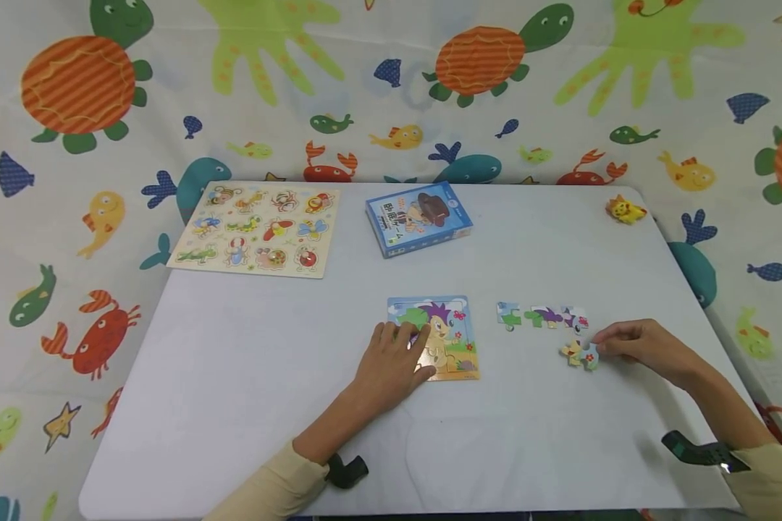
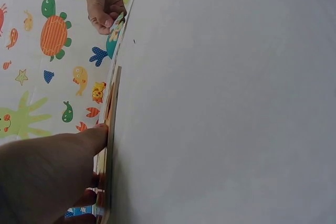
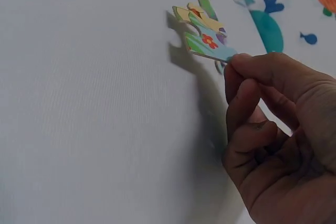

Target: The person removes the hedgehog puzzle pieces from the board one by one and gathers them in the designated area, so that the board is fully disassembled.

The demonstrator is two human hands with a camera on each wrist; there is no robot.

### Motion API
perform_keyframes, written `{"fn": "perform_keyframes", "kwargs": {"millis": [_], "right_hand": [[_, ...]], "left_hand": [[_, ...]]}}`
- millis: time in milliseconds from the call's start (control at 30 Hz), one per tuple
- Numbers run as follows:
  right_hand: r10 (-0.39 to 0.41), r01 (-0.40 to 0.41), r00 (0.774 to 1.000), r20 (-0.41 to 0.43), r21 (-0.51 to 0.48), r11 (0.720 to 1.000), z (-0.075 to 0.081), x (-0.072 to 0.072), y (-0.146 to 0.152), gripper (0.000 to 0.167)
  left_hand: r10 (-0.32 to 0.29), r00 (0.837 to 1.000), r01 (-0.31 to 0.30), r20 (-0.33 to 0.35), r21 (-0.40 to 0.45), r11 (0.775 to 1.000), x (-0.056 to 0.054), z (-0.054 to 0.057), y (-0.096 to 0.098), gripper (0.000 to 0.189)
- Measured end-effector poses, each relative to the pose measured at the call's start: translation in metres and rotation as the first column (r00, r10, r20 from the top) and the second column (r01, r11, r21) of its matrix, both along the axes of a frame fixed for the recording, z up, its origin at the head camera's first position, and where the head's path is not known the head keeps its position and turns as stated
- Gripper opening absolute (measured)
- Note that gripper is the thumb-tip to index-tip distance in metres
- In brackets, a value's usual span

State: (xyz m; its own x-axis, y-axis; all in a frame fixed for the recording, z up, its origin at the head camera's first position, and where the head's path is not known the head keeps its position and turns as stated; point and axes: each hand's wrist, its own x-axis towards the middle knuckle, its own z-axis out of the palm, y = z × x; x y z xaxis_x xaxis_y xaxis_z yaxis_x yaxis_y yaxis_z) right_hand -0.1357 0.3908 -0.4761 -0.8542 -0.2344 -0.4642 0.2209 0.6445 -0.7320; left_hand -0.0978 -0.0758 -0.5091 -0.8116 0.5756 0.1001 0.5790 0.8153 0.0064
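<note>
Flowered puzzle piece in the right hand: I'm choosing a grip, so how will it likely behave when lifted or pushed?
The flowered puzzle piece is probably stiff: pinched at one edge, it shows no sag. Its thinness suggests little weight. Being flat, it would likely slide rather than roll.

A white, round-cornered table (image 1: 254, 362) is bounded at the rear and both sides by a white backdrop (image 1: 365, 101) with multicolored sea-animal print.
</note>
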Motion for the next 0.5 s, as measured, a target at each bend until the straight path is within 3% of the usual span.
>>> {"fn": "perform_keyframes", "kwargs": {"millis": [500], "right_hand": [[0.042,-0.016,0.990,-0.132,0.189,0.982,-0.0006,-0.0016,-0.0022,0.029]], "left_hand": [[0.000,1.000,0.000,0.018,0.006,1.000,-0.0006,-0.0013,0.0005,0.067]]}}
